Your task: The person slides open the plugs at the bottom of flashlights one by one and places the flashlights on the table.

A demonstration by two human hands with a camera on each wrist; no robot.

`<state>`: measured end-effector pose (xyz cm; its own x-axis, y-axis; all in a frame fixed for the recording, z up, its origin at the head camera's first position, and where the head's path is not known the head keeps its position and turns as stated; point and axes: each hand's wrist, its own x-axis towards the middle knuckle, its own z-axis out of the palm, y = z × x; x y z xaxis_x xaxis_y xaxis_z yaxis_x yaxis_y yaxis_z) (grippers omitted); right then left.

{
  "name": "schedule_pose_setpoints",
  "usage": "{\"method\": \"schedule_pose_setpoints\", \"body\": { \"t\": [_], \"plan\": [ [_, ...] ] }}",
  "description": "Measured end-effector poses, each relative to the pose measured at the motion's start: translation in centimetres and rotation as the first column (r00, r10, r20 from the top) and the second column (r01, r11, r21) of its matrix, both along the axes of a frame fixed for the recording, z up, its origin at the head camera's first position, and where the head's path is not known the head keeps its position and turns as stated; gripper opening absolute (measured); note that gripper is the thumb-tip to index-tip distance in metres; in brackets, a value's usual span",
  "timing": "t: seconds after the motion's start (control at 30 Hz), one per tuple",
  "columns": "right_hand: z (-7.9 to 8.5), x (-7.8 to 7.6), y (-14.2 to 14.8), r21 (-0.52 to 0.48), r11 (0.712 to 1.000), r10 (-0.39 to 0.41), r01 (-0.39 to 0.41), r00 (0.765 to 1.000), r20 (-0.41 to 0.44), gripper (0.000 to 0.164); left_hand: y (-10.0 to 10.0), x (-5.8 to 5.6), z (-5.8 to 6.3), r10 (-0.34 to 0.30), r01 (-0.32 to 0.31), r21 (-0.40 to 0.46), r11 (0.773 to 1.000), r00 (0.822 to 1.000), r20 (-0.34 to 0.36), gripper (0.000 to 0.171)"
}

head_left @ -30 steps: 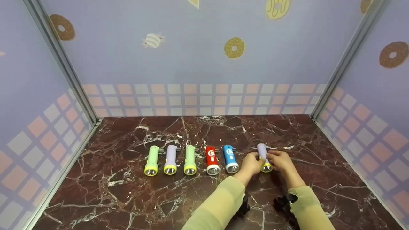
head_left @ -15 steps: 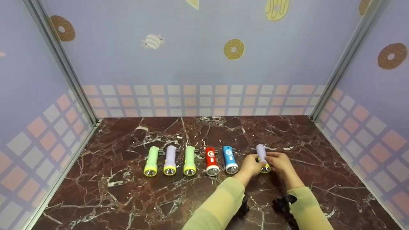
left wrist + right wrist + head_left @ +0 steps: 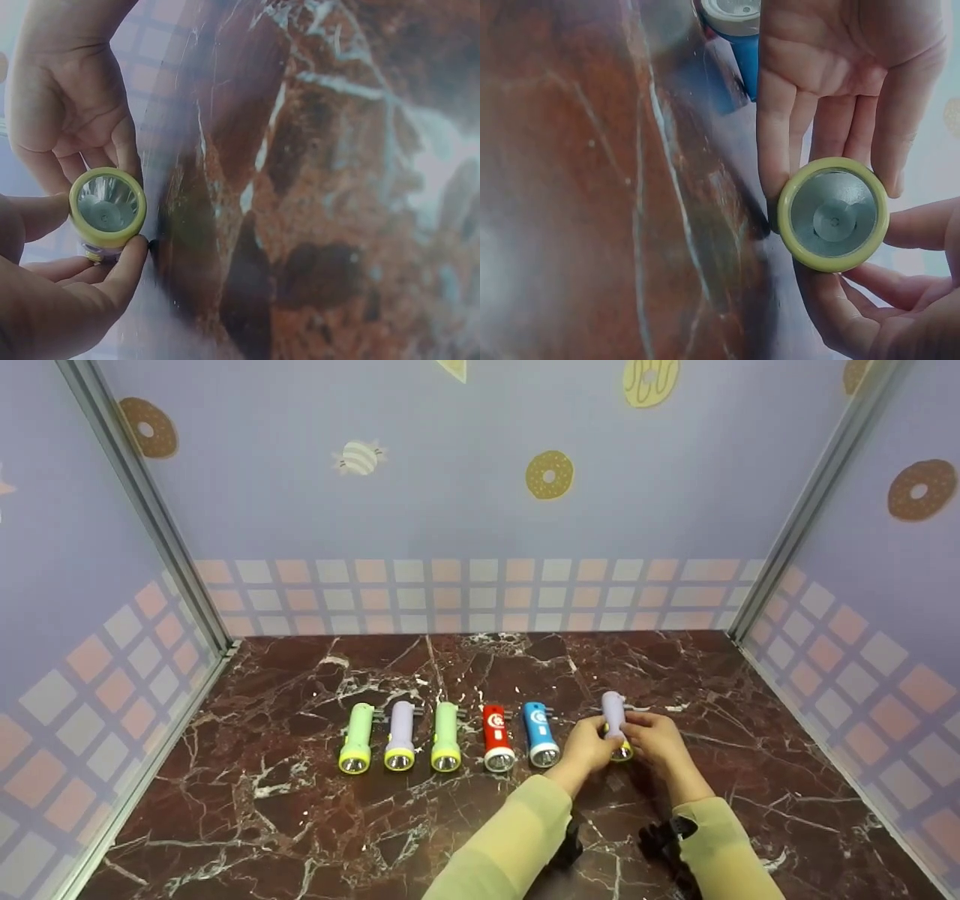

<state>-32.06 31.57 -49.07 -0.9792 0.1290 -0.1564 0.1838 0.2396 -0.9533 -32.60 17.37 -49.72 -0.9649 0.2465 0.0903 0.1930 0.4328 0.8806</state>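
Note:
A purple flashlight (image 3: 614, 717) with a yellow rim lies between my two hands at the right end of a row, lens end towards me. My left hand (image 3: 591, 745) grips it from the left with thumb and fingers, near the lens end. From the right, my right hand (image 3: 657, 741) also holds it. In the left wrist view the yellow rim (image 3: 108, 238) and lens face the camera, with fingertips around them. The right wrist view shows the same lens (image 3: 834, 214) between both hands. Fingers cover part of the purple body.
To the left stand a blue flashlight (image 3: 539, 727), a red flashlight (image 3: 497, 727), a green flashlight (image 3: 445, 727), a purple flashlight (image 3: 400, 726) and another green flashlight (image 3: 359, 726), side by side with prongs sticking out. Patterned walls enclose the dark marbled table (image 3: 420, 840).
The purple flashlight in my hands has shifted slightly upwards in the head view, and both hands stay around it. The other flashlights have not moved.

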Motion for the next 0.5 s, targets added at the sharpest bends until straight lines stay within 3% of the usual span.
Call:
{"method": "schedule_pose_setpoints", "body": {
  "t": [0.2,0.5],
  "plan": [
    [0.4,0.1,-0.3,0.041,0.999,-0.009,0.011,0.999,-0.048,0.051,-0.3,0.1,0.5,0.0,0.001,0.034,0.999,1.0,-0.027,0.031],
    [1.5,0.3,-0.9,0.016,1.0,-0.015,0.016,0.997,-0.075,0.053,-0.8,0.2,1.5,0.021,-0.019,0.067,0.998,1.0,-0.022,0.043]
  ]
}}
